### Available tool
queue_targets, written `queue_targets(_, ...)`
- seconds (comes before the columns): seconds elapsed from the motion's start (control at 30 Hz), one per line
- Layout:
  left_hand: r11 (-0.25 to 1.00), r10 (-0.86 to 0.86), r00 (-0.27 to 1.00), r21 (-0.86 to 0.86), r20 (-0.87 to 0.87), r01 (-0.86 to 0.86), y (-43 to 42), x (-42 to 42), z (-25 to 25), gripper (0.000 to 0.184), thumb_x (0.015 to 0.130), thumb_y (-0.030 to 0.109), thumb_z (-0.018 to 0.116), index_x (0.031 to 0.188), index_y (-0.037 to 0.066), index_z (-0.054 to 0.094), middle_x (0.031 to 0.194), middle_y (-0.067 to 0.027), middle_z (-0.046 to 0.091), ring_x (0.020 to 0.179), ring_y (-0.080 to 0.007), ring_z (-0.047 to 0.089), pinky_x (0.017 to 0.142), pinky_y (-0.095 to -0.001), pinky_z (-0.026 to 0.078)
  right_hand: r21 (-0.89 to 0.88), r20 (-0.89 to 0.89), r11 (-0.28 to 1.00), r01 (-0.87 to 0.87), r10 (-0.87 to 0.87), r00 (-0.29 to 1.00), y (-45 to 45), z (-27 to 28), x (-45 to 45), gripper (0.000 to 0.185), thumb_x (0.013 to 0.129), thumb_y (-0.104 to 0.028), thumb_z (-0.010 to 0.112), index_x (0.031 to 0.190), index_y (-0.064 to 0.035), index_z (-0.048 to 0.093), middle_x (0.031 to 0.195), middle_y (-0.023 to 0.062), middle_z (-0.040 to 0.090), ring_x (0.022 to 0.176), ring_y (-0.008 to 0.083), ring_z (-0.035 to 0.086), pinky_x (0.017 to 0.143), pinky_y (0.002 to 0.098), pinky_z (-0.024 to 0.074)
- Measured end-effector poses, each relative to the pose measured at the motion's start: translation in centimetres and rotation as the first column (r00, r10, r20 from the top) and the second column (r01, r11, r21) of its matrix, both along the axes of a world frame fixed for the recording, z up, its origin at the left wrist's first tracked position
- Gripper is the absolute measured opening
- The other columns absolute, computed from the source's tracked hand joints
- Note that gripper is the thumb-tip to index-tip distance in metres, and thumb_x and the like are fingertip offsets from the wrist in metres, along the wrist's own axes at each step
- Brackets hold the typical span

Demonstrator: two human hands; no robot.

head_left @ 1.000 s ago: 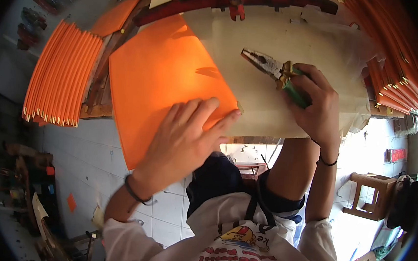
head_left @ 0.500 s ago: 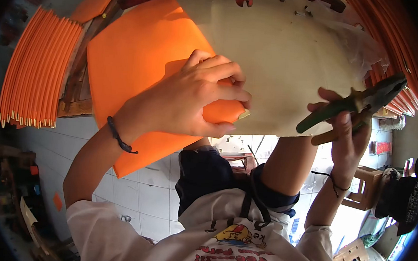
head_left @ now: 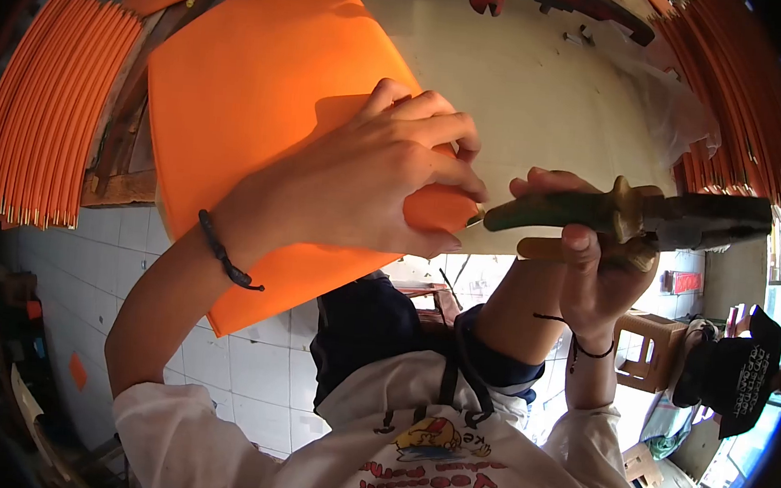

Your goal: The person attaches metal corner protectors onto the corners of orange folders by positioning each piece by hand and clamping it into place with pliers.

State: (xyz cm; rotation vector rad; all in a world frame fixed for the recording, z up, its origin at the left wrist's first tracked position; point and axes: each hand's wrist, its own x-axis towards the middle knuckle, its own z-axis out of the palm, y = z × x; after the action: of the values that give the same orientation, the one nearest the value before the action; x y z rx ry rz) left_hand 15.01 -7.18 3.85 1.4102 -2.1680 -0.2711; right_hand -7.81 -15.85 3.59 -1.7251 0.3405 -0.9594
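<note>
A large orange folder (head_left: 257, 77) lies at a slant over the left part of the pale tabletop, its lower edge hanging past the table's front edge. My left hand (head_left: 396, 171) is curled over the folder's right corner, gripping it between thumb and fingers. A small brass-coloured metal corner piece (head_left: 476, 217) shows at that tip. My right hand (head_left: 603, 279) grips a pair of pliers (head_left: 636, 213) with green, worn handles. The jaws point right, away from the folder. One handle end is right beside the metal corner; whether it touches is hard to tell.
A stack of orange folders with metal-tipped corners (head_left: 47, 116) stands at the left, and another stack (head_left: 741, 106) at the right. Across the table's back runs a dark red metal bar (head_left: 565, 5). Clear plastic (head_left: 668, 101) lies at the back right. A brown stool (head_left: 648, 351) stands on the floor.
The pliers have swung level and moved left and down, bringing a handle end up to the metal corner. My left hand keeps its hold on the folder. The whole view has shifted slightly.
</note>
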Motion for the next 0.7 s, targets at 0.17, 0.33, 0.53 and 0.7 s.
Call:
queue_targets(0.17, 1.000, 0.019, 0.999, 0.021, 0.033, -0.020, 0.1, -0.2, 0.1, 0.038, 0.071, 0.030, 0.084, 0.106, 0.018, 0.075, 0.112, -0.0018, 0.057, 0.116, -0.0217, 0.052, 0.105, -0.0429, 0.031, -0.061, 0.041, 0.997, 0.050, -0.048, 0.998, -0.4, 0.3, -1.5, 0.030, 0.096, -0.011, 0.068, 0.113, 0.0105, 0.057, 0.101, 0.0210, 0.072, 0.089, 0.0251, 0.070, 0.078, 0.0335, 0.0557)
queue_targets(0.33, 1.000, 0.007, 0.997, -0.018, 0.071, -0.006, -0.4, -0.4, 0.0, 0.036, 0.078, 0.031, 0.081, 0.108, 0.014, 0.071, 0.112, -0.0048, 0.056, 0.115, -0.0236, 0.051, 0.104, -0.0415, 0.032, 0.387, -0.303, 0.914, 0.125, -0.002, 0.953, 0.3, 1.7, -7.1, 0.028, 0.089, -0.012, 0.070, 0.106, 0.0066, 0.059, 0.096, 0.0155, 0.065, 0.083, 0.0210, 0.066, 0.072, 0.0334, 0.0533)
queue_targets(0.53, 0.998, 0.017, 0.998, -0.065, 0.066, -0.012, -2.4, -0.4, -0.3, 0.029, 0.082, 0.027, 0.076, 0.104, 0.010, 0.068, 0.107, -0.0052, 0.055, 0.106, -0.0246, 0.051, 0.100, -0.0393, 0.034, 0.469, -0.716, 0.878, 0.091, 0.318, 0.621, 1.5, 1.3, -11.6, 0.018, 0.091, -0.015, 0.072, 0.092, 0.0020, 0.068, 0.063, 0.0033, 0.060, 0.060, 0.0149, 0.060, 0.060, 0.0320, 0.0459)
queue_targets(0.7, 0.995, 0.050, 0.994, -0.088, 0.092, -0.042, -5.0, 0.3, -0.5, 0.027, 0.083, 0.027, 0.075, 0.099, 0.008, 0.066, 0.102, -0.0057, 0.057, 0.104, -0.0234, 0.052, 0.097, -0.0385, 0.034, 0.107, -0.919, 0.994, -0.010, 0.103, 0.380, 1.0, 3.0, -12.0, 0.019, 0.090, -0.016, 0.076, 0.096, 0.0012, 0.073, 0.080, 0.0080, 0.074, 0.058, 0.0142, 0.066, 0.055, 0.0303, 0.0490)
